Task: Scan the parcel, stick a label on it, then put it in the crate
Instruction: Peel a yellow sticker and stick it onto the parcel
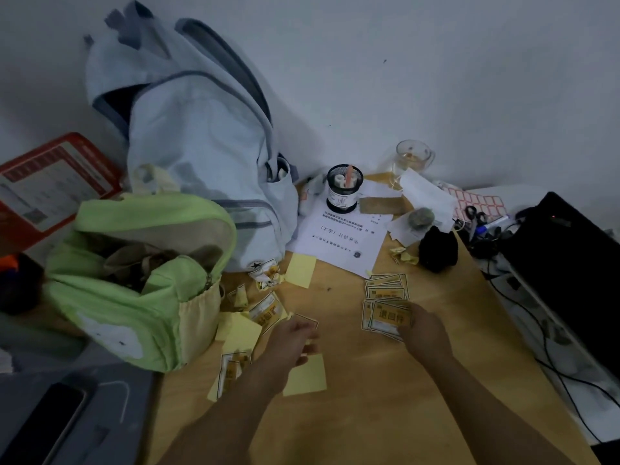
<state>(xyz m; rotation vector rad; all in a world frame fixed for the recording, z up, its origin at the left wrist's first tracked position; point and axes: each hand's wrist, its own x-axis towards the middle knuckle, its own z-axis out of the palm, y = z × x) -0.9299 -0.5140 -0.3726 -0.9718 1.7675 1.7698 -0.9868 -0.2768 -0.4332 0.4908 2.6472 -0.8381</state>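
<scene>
right hand (423, 325): fingertips pressing top label (389, 317) of label stack | left hand (295, 337): fingers curled, grip unclear, backing sheet (307, 377) just beneath | hands apart on table (369, 397)

We see no parcel or crate that we can identify; the labels are what shows. A fanned stack of labels (385, 298) lies flat on the wooden desk, each yellow with a dark border and bold dark characters, overlapping one another toward the near end. The nearest label (389, 317) of that stack lies face up. To the left we see plain yellow backing sheets (307, 375) lying flat, and crumpled peeled scraps (266, 273) scattered among them near the green bag.
</scene>
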